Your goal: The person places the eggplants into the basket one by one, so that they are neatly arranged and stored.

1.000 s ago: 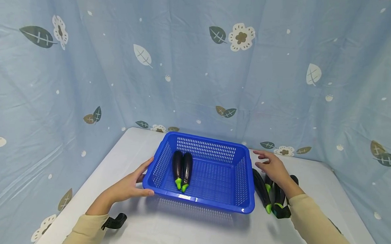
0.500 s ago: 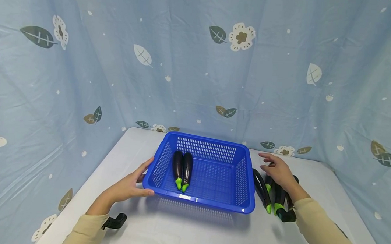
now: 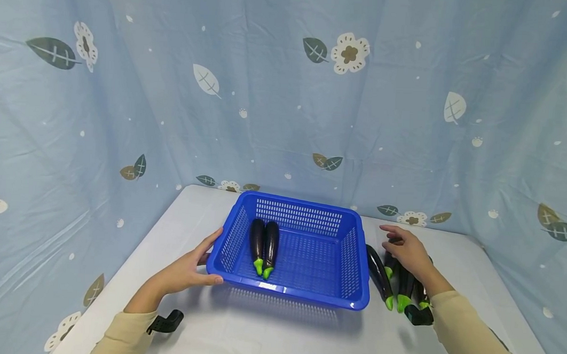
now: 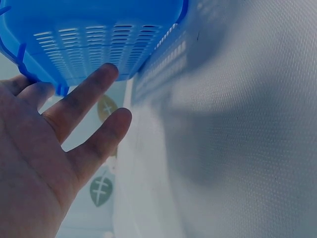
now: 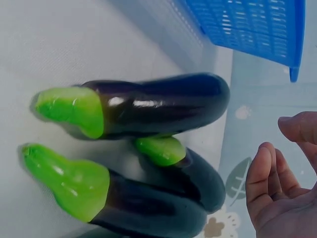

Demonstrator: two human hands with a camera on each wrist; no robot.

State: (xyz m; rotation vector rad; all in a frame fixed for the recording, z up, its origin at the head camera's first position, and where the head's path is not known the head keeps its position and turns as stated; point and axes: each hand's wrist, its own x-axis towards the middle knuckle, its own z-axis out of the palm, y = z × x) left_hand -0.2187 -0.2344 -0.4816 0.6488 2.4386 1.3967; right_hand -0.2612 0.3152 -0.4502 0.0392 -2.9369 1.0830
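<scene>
Gripping rectangular blue plastic basket (image 3: 301,294), lower centre, with my left hand (image 3: 184,271), probably steadying it; my right hand (image 3: 410,253), fingers relaxed, empty, near long purple-black eggplants (image 3: 379,277), lower right.

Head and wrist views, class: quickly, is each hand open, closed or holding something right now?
Left hand: open, touching the blue basket.
Right hand: open, holding nothing, near the eggplants beside the basket.

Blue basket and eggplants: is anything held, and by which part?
The left hand holds the blue basket by the rim at its left end. The right hand holds nothing.
</scene>
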